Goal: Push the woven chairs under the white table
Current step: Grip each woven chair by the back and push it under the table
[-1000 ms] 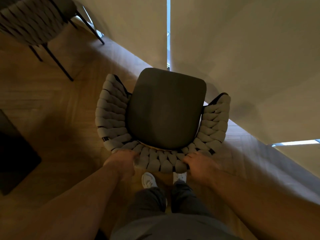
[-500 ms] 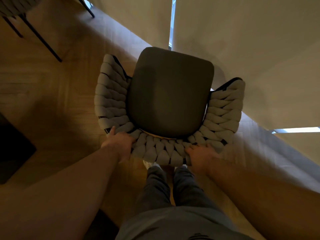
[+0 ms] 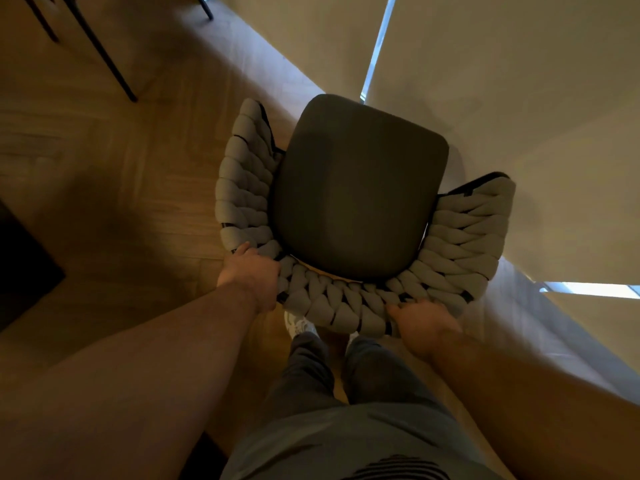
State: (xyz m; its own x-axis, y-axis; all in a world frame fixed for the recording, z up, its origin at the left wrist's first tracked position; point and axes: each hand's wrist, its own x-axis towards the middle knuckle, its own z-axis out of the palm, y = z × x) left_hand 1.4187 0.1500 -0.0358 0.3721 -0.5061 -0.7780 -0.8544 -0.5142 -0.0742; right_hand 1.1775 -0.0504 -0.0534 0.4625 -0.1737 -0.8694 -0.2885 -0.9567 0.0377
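Since a second ago, the grey woven-backed chair with its dark padded seat (image 3: pixel 356 188) has slid toward 1 o'clock, its front edge now meeting the white table (image 3: pixel 519 98).
Both hands clasp the braided backrest rim: left hand (image 3: pixel 251 277) at 9 o'clock, right hand (image 3: pixel 424 323) at 5 o'clock. Black legs of another chair (image 3: pixel 104 60) stand on the wooden floor (image 3: pixel 121 202) at 11 o'clock.

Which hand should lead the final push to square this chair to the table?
Probably the left. Left hand grips the woven chair at its back corner, the side farther from the white table; the arm near right hand already meets the edge.
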